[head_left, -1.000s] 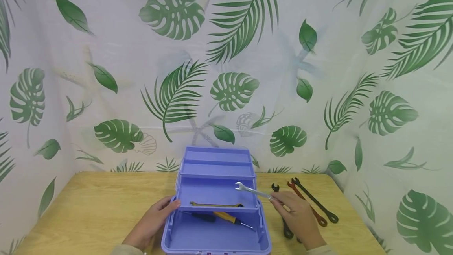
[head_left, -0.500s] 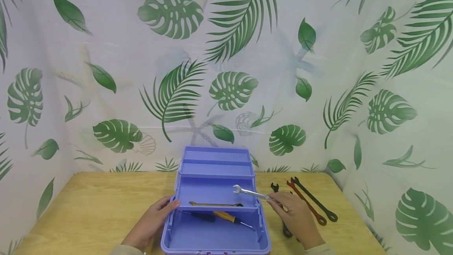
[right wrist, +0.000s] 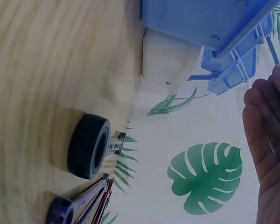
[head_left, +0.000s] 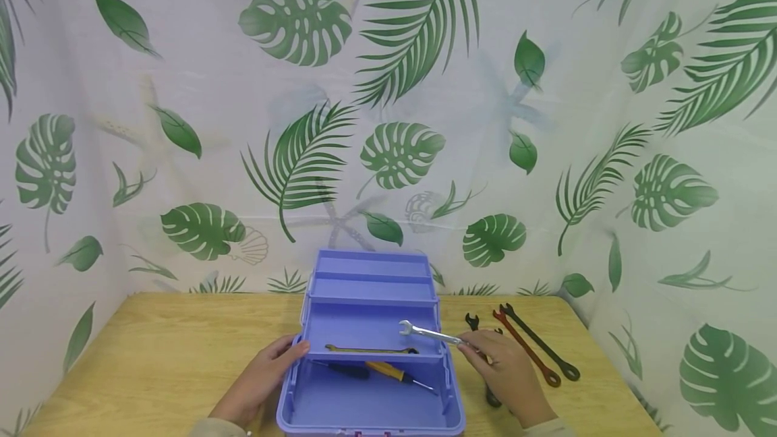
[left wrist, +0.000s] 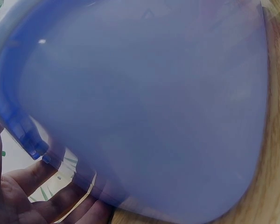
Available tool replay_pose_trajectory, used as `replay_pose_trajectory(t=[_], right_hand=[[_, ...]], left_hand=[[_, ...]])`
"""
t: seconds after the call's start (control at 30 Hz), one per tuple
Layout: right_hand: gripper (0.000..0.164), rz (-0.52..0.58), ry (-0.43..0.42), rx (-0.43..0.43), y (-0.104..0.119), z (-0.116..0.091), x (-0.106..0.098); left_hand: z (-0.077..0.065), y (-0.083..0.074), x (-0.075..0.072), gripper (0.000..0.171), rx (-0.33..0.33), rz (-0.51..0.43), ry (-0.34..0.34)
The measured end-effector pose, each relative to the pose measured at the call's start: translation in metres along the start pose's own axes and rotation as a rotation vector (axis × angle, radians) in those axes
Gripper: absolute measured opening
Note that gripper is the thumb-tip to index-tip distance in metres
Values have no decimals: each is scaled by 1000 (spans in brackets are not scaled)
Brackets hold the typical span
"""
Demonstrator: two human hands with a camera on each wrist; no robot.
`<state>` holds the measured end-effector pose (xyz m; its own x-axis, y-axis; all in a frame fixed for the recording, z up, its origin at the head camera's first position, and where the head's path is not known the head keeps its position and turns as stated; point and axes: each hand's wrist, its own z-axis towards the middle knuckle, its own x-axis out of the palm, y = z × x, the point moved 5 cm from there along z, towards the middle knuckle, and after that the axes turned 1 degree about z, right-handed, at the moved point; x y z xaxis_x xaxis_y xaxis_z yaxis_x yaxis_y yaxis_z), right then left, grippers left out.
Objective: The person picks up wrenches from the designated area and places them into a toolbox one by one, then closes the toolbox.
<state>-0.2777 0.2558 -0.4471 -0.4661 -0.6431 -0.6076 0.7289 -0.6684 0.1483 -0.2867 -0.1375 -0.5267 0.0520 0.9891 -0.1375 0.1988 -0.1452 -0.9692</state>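
Observation:
A blue-purple toolbox (head_left: pixel 370 413) stands with its stepped trays raised at the back. My left hand (head_left: pixel 264 376) grips its left side, thumb on the corner of the lowest tray and fingers along the outside, as the left wrist view also shows. A silver wrench (head_left: pixel 429 334) is pinched in my right hand (head_left: pixel 506 373), its open jaw pointing left above that tray. Along the tray's front edge lies a yellow wrench (head_left: pixel 371 350). Below, in the bottom compartment, are a yellow-handled screwdriver (head_left: pixel 385 371) and a black-handled tool (head_left: pixel 349 371).
To the right of the toolbox, a red wrench (head_left: pixel 527 348) and a long dark wrench (head_left: pixel 541 344) lie side by side. Another black wrench (head_left: pixel 471 320) is partly covered by my right hand. The wooden table (head_left: pixel 170 356) meets a leaf-printed curtain (head_left: pixel 340 86) behind.
The silver wrench has shifted slightly left and its jaw end has dipped a little. My left hand and the toolbox stay put.

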Motion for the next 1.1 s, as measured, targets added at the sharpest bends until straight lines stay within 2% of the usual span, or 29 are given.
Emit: replay_pose_trajectory(t=[0.4,0.8,1.0,1.1], right_hand=[[31,45,-5,-2,0,-2,2],[26,28,14,23,1,-1,6],[27,-1,23,-14,9,7,11],[26,30,48,-39,15,13,16]], left_hand=[[-1,-1,1,74,-11,-10,6],[-3,-2,1,76,-9,-8,8],[-2,-2,1,76,-5,-9,6],[-2,-1,1,76,-9,-12,7]])
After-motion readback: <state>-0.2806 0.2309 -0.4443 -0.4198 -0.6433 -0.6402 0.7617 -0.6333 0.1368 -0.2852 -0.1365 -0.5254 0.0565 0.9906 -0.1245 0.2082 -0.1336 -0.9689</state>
